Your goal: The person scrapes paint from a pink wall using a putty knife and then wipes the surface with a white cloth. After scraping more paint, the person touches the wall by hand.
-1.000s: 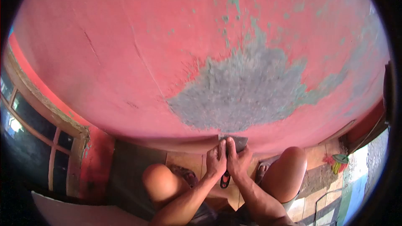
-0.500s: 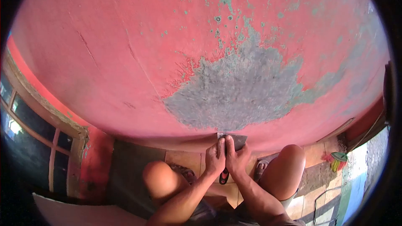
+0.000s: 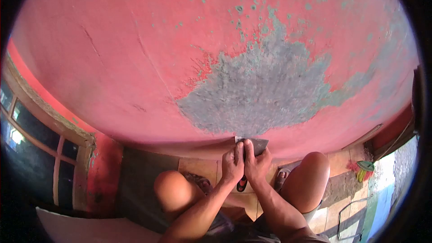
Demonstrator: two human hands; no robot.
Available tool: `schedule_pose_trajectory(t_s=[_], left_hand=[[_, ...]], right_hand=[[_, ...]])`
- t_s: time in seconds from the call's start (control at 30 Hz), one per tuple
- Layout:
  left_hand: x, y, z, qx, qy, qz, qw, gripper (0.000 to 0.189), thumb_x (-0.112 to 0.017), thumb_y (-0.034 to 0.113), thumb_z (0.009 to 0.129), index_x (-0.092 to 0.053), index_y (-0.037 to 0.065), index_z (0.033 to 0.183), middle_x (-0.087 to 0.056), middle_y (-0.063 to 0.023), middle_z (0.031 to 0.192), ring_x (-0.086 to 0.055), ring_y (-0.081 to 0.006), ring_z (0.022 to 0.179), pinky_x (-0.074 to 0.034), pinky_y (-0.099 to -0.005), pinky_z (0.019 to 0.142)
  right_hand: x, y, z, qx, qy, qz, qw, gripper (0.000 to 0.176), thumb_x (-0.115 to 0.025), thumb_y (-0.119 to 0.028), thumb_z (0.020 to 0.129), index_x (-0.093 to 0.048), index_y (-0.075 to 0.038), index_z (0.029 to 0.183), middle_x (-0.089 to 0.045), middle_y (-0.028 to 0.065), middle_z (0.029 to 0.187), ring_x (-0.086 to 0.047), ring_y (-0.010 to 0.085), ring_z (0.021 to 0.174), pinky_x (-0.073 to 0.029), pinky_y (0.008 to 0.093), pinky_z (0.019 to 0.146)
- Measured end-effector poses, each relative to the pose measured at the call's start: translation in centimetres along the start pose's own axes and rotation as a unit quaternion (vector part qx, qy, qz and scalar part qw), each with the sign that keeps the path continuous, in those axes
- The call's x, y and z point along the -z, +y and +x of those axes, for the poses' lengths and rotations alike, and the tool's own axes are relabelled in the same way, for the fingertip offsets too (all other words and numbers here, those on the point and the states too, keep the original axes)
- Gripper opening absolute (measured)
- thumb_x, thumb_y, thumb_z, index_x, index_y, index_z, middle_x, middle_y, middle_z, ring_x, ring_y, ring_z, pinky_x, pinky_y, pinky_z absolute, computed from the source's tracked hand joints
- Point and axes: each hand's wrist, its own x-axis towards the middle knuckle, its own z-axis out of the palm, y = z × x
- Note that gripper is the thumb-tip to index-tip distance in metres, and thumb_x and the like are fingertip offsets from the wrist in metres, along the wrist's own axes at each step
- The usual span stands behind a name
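Together, left hand (image 3: 232,167) and right hand (image 3: 256,166) clasp a dark, flat-bladed scraper (image 3: 256,145) against the wall (image 3: 135,63).

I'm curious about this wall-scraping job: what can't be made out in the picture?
Head view only.
- Handle of the scraper: mostly covered by the left hand and right hand.
- The green-and-red thing on the floor, right: too small to identify.
- The window, left: cut off by the lens rim.
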Motion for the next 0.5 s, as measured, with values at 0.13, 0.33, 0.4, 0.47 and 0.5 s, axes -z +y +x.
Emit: schedule_pose_trajectory(t_s=[0.13, 0.33, 0.4, 0.47, 0.5], left_hand=[[0.4, 1.0, 0.6, 0.023, 0.000, 0.015, 1.000, 0.042, -0.046, 0.030, 0.107, -0.064, -0.005, 0.091, -0.063, -0.0249, 0.073, -0.067, -0.0308, 0.069, -0.047, -0.0408, 0.061], [0.2, 0.6, 0.4, 0.009, 0.006, 0.005, 1.000, 0.046, -0.046, 0.033, 0.107, -0.064, -0.005, 0.088, -0.062, -0.0257, 0.071, -0.067, -0.0352, 0.066, -0.046, -0.0430, 0.058], [0.6, 1.3, 0.5, 0.021, -0.010, 0.045, 0.999, 0.047, -0.045, 0.033, 0.107, -0.064, -0.005, 0.088, -0.062, -0.0260, 0.070, -0.067, -0.0369, 0.066, -0.046, -0.0436, 0.058], [0.6, 1.2, 0.8, 0.013, -0.013, 0.022, 1.000, 0.047, -0.045, 0.033, 0.107, -0.061, -0.005, 0.087, -0.059, -0.0251, 0.069, -0.062, -0.0316, 0.062, -0.044, -0.0429, 0.057], [0.6, 1.2, 0.6, 0.011, -0.012, 0.011, 1.000, 0.047, -0.045, 0.033, 0.107, -0.060, -0.006, 0.086, -0.058, -0.0246, 0.068, -0.060, -0.0289, 0.061, -0.043, -0.0426, 0.057]], right_hand=[[-0.3, -1.4, 0.1, 0.018, 0.001, 0.051, 0.999, 0.028, -0.070, -0.021, 0.095, -0.068, 0.006, 0.091, -0.070, 0.0069, 0.078, -0.059, 0.0096, 0.072, -0.051, 0.0302, 0.065], [-0.4, -0.3, -0.2, 0.022, 0.005, 0.050, 0.998, 0.026, -0.070, -0.020, 0.095, -0.068, 0.006, 0.092, -0.071, 0.0089, 0.079, -0.060, 0.0089, 0.074, -0.051, 0.0301, 0.066], [-0.2, -2.0, -0.1, 0.024, 0.008, 0.041, 0.999, 0.028, -0.070, -0.022, 0.096, -0.068, 0.006, 0.091, -0.070, 0.0068, 0.078, -0.059, 0.0098, 0.072, -0.051, 0.0303, 0.065], [-0.3, -2.4, 0.0, 0.010, 0.009, 0.055, 0.998, 0.030, -0.070, -0.024, 0.095, -0.068, 0.006, 0.090, -0.070, 0.0065, 0.077, -0.059, 0.0105, 0.071, -0.050, 0.0305, 0.064], [-0.3, -1.9, -0.4, 0.010, 0.013, 0.030, 0.999, 0.031, -0.070, -0.025, 0.095, -0.069, 0.006, 0.090, -0.070, 0.0068, 0.077, -0.058, 0.0104, 0.071, -0.050, 0.0308, 0.064]])
